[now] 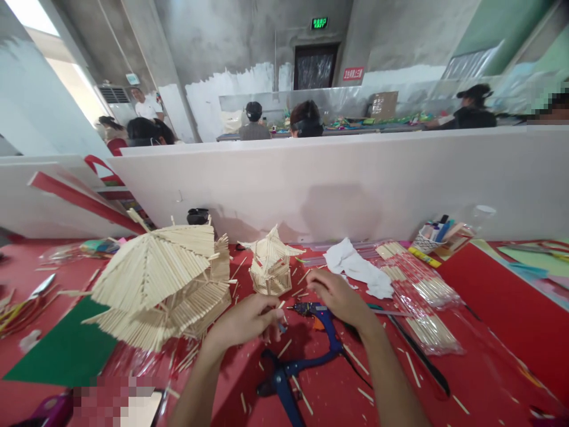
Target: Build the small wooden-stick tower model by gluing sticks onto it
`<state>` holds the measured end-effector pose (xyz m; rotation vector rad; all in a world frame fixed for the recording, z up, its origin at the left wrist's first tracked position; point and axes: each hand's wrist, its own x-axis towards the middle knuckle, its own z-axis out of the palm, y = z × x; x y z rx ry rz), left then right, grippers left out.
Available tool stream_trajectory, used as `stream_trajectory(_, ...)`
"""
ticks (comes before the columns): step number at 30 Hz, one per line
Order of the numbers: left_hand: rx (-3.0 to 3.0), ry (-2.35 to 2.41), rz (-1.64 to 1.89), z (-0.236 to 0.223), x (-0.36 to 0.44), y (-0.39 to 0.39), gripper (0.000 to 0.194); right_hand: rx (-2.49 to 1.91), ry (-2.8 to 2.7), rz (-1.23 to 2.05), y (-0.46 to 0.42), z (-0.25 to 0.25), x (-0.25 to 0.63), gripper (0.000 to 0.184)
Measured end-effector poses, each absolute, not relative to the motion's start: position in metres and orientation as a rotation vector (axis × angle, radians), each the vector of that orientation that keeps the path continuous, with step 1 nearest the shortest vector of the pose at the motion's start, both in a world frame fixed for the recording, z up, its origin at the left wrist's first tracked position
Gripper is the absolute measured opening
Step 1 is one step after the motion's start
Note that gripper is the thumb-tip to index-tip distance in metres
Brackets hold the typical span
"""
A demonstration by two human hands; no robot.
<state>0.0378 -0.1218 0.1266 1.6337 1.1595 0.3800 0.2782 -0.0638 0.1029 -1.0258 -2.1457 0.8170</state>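
My left hand is closed, its fingers bent, with a short pale wooden stick at the fingertips. My right hand hovers just right of it with curled fingers; whatever it grips, if anything, is hidden. Between and below the hands lies a glue gun with a dark nozzle and blue body. A blue hand tool with long handles rests nearer to me. Behind my left hand stands a small stick pavilion. To its left is a larger stick pavilion with a layered roof.
Loose sticks litter the red table. On the right are plastic packs of sticks, white tissue, a black strip and a pen basket. Green card and scissors lie left. A white partition stands behind.
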Motion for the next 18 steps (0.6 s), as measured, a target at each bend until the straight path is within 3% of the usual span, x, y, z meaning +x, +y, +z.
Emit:
stream_trajectory(9, 2.051, 1.356, 0.164, 0.125, 0.033, -0.129, 0.021, -1.581, -1.559, 0.320, -0.033, 0.065, 0.333, 0.020)
stream_trajectory(14, 2.172, 1.405, 0.091, 0.121, 0.030, -0.131, 0.019, -1.651, -1.757, 0.139, -0.029, 0.046, 0.338, 0.045)
stream_trajectory(18, 2.120, 1.445, 0.174, 0.127, 0.027, -0.132, 0.018, -1.650, -1.837, 0.129, -0.033, 0.049, 0.329, 0.020)
